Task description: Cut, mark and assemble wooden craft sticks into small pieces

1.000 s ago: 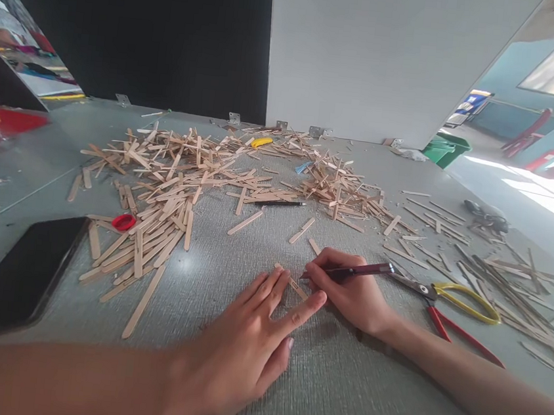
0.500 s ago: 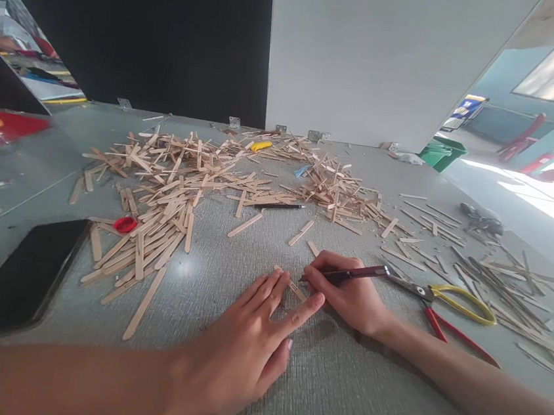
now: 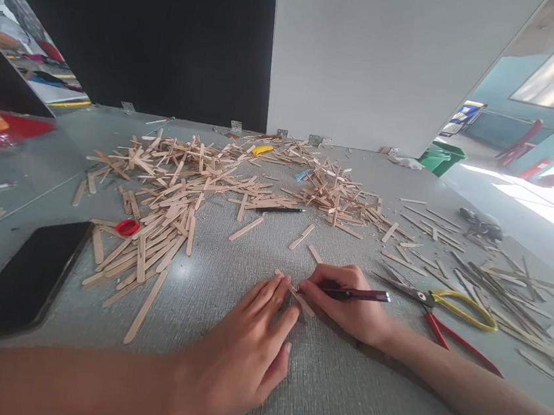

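Note:
My left hand [image 3: 254,340] lies on the table with its fingers stretched forward. Its fingertips press on a flat wooden craft stick [image 3: 307,307], covering part of it. Closed around a slim, dark, pen-like tool [image 3: 371,296] with a silvery end, my right hand [image 3: 349,302] rests just right of that stick. The tool's tip is hidden behind the fingers at the stick's edge, so I cannot tell its exact kind. Scissors [image 3: 428,297] with one yellow and one red handle lie spread beside my right wrist.
A heap of craft sticks [image 3: 168,203] curves across the table, with a black pen [image 3: 284,209] nearby. Left lie a phone [image 3: 22,280] and a red ring [image 3: 127,227]. Thin strips [image 3: 491,289] are scattered right. Black and white panels [image 3: 361,64] stand behind; a green bin [image 3: 440,159] is beyond.
My left index finger has drawn back and bent, exposing more of the stick's near end. The tool in my right hand has tipped lower, and the view has shifted slightly.

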A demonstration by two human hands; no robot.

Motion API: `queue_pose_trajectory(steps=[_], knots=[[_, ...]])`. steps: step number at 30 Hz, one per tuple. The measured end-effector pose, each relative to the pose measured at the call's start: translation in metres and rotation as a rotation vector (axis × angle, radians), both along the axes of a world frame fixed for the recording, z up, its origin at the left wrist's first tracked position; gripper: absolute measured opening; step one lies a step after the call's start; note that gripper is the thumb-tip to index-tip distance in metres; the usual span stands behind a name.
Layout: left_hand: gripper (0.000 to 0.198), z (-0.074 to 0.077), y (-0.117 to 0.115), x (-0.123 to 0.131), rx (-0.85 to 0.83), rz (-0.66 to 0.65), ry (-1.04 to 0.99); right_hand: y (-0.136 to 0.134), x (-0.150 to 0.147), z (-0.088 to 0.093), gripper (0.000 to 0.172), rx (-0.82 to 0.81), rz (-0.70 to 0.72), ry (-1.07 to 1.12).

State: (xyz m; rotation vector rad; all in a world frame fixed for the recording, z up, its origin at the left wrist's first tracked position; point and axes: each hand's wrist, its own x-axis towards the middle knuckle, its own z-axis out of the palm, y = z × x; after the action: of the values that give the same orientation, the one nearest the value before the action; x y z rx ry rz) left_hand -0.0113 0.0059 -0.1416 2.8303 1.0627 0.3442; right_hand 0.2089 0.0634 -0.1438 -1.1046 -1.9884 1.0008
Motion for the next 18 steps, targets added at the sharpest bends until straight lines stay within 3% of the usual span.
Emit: queue_pose_trajectory(steps=[18], knots=[[0.042,-0.0047,-0.0010,0.0007,0.088,0.002,0.015,0.0025,-0.0028,-0.0016,0.032,-0.027,-0.030,-0.038]])
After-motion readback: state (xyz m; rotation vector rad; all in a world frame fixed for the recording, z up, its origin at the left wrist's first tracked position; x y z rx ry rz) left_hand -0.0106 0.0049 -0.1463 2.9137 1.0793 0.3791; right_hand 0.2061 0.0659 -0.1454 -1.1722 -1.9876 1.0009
